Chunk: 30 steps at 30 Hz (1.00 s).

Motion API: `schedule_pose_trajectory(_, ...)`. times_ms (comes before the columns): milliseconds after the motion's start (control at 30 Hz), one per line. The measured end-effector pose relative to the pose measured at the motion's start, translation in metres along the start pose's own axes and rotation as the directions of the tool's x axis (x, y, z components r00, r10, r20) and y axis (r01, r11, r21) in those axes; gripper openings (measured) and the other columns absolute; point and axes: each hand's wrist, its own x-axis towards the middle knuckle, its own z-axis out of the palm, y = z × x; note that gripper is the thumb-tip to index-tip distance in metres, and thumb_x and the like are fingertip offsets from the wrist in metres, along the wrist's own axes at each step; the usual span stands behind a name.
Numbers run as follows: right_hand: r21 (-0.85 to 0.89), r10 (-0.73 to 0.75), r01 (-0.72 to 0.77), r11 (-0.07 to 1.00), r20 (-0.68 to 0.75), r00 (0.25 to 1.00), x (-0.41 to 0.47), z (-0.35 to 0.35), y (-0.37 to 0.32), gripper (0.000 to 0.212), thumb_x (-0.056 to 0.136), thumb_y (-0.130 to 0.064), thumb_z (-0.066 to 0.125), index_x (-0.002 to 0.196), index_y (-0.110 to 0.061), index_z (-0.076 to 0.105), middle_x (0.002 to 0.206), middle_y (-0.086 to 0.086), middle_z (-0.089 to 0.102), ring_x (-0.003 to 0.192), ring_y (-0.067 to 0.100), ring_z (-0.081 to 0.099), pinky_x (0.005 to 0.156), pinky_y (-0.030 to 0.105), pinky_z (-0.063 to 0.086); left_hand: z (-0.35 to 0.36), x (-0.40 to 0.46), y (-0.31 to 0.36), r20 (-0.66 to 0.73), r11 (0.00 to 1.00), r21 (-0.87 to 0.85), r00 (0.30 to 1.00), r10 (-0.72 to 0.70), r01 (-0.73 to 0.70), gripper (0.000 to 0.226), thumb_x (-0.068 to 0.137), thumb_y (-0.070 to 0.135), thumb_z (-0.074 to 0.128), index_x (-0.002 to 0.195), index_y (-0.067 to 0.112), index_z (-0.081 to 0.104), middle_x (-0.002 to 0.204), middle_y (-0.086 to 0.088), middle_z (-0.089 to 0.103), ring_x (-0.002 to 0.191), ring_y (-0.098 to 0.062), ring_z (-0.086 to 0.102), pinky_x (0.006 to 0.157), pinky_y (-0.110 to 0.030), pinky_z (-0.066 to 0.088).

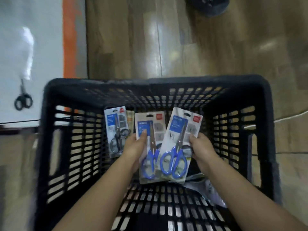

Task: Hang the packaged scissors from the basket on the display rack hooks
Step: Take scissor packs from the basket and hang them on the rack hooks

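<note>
a wooden floor point(191, 47) spreads open beyond the far rim of the black slatted basket point(260, 130), whose tall walls close in on all four sides. a white panel point(25, 47) with an orange edge stands left of it, a black pair of scissors point(23, 100) hanging against it. both forearms reach down inside the basket. the right hand point(202, 150) pinches the right edge of a blue-handled scissors pack point(178, 144), tilted and overlapping a second blue-handled pack point(149, 147), which the left hand point(135, 147) grips with the thumb across its front. a black-handled scissors pack point(116, 130) lies just left, against the far wall.
</note>
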Motion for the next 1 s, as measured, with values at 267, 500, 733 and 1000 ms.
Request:
schedule_pose_trajectory(267,-0.163,-0.208,0.243,0.956,0.209,0.956,-0.193,0.016,-0.131,0.016,0.1,-0.021,0.039,0.109,-0.012,0.049,0.104,0.011,0.063,0.095,0.03,0.063,0.081,0.043,0.052,-0.104,-0.164,0.089,-0.041,0.973,-0.174,0.988,0.147,-0.152,0.026,0.094,0.027,0.055,0.108,0.008,0.064,0.102,-0.011,0.07,0.095,-0.029,0.067,0.083,-0.042,0.055)
schedule_pose_trajectory(500,-0.085,-0.415,0.523,0.848,0.509,0.755,-0.422,0.04,-0.272,0.013,0.1,-0.015,0.04,0.106,-0.009,0.05,0.092,0.014,0.06,0.065,0.025,0.056,0.055,0.032,0.045,-0.217,-0.366,0.191,-0.257,0.867,-0.317,0.915,0.311,-0.384,0.02,0.089,0.029,0.062,0.094,0.011,0.068,0.098,-0.01,0.071,0.087,-0.022,0.067,0.078,-0.032,0.052)
schedule_pose_trajectory(733,0.061,-0.579,0.823,0.564,0.74,0.343,-0.671,0.062,-0.348,0.004,0.096,-0.007,0.047,0.095,-0.008,0.051,0.072,0.006,0.053,0.038,0.001,0.049,0.033,0.015,0.035,-0.358,-0.584,0.222,-0.625,0.649,-0.34,0.679,0.385,-0.681,0.048,0.078,0.047,0.068,0.099,0.005,0.064,0.1,-0.015,0.069,0.085,-0.027,0.066,0.083,-0.041,0.054)
schedule_pose_trajectory(1000,0.148,-0.468,0.905,0.398,0.881,0.063,-0.842,0.073,-0.258,0.013,0.098,-0.015,0.045,0.107,-0.012,0.054,0.097,0.007,0.063,0.068,0.011,0.057,0.051,0.02,0.042,-0.434,-0.73,0.092,-0.844,0.404,-0.406,0.506,0.177,-0.819,0.023,0.093,0.021,0.058,0.102,0.001,0.067,0.1,-0.01,0.069,0.083,-0.024,0.065,0.082,-0.034,0.053)
